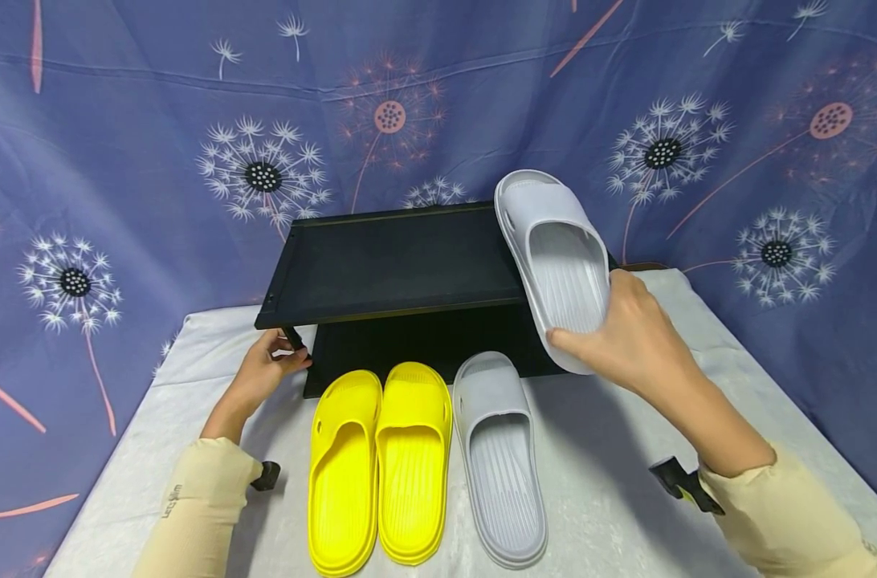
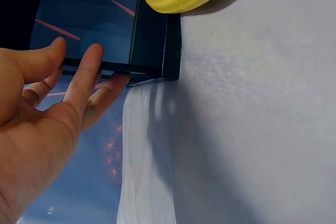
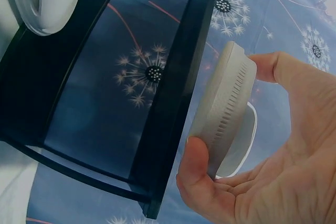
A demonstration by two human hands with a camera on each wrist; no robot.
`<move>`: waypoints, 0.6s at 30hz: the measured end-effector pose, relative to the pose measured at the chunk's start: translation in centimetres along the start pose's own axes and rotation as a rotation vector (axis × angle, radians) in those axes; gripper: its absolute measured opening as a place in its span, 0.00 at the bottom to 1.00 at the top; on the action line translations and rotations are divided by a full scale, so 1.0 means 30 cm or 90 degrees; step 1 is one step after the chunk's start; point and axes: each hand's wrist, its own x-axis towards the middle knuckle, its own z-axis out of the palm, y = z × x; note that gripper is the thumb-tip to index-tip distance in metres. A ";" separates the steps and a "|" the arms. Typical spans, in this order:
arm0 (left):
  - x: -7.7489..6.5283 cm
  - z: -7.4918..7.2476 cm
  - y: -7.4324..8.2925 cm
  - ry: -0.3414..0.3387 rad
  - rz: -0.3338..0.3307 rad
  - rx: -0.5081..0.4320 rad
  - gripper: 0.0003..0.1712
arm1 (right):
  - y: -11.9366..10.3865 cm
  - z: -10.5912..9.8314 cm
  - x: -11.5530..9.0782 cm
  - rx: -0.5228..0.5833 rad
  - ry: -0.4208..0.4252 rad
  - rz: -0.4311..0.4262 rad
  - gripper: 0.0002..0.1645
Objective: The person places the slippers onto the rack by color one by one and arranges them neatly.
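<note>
My right hand grips a grey slide sandal by its heel end, thumb on the footbed, toe pointing away. The sandal is raised in front of the right end of a black two-tier shoe rack; in the right wrist view its sole edge shows beside the upper shelf. At the rack's left side, my left hand has its fingers at the side post, the thumb over the front corner. In the left wrist view the fingers lie along a dark side bar, fairly straight and spread.
A pair of yellow slide sandals stands side by side on the white cloth before the rack. The other grey slide sandal lies to their right, toe at the lower shelf. A blue dandelion-print curtain hangs behind.
</note>
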 end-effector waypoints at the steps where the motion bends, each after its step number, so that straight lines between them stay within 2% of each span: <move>1: -0.001 0.000 0.000 0.000 0.000 0.000 0.16 | 0.000 0.001 0.004 0.000 0.001 -0.003 0.48; 18: 0.006 0.004 -0.008 0.004 0.010 -0.012 0.15 | -0.016 0.011 0.065 -0.031 -0.021 0.007 0.48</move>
